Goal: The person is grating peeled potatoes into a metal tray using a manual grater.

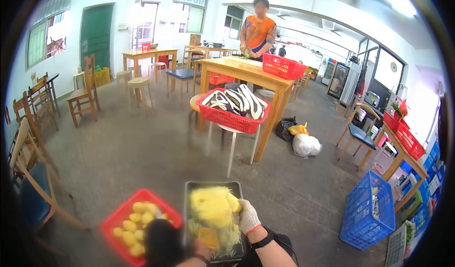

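Observation:
My right hand, in a white glove, is closed around a peeled potato. It holds the potato at the right side of a dark tray heaped with pale yellow potato shreds. My left hand is at the tray's lower left, blurred, its fingers hard to make out. Beside it is a yellow-orange flat thing whose kind I cannot make out. To the left, a red basket holds several peeled potatoes. A blurred black shape hides part of that basket.
Ahead, a red basket of striped eggplants rests on a stool. Behind it, a person in orange works at a wooden table. Bags lie on the floor; a blue crate stands right, chairs left.

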`<state>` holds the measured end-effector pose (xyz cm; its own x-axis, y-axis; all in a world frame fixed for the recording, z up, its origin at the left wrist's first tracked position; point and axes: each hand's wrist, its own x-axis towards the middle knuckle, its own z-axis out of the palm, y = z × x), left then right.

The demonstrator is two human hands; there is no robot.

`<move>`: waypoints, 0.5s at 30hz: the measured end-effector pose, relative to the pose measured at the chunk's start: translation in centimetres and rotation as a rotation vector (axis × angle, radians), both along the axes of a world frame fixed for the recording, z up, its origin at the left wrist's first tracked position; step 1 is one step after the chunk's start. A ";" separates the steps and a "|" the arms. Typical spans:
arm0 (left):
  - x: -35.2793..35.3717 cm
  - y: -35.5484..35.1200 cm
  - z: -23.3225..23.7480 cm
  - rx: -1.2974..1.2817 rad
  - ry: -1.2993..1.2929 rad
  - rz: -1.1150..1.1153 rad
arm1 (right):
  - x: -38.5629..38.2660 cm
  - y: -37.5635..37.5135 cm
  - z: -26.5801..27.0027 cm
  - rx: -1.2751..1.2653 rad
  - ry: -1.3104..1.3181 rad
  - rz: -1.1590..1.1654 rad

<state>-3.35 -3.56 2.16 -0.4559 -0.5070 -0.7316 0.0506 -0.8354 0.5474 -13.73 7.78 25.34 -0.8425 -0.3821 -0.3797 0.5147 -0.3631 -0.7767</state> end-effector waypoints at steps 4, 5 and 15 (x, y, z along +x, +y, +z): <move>-0.2 0.1 -1.9 -0.024 -0.127 0.055 | -0.4 -0.2 -0.7 0.001 -0.012 0.017; -0.3 0.2 -2.3 -0.028 -0.153 0.065 | -0.4 -0.2 -0.8 0.002 -0.013 0.017; -0.9 -0.2 -3.9 -0.073 -0.331 0.096 | 0.4 -1.7 0.6 0.017 -0.025 0.010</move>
<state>-4.29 -3.76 -1.71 -0.1473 -0.5923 -0.7921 -0.0631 -0.7936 0.6052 -13.33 6.07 25.93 -0.8288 -0.3840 -0.4070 0.5376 -0.3446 -0.7696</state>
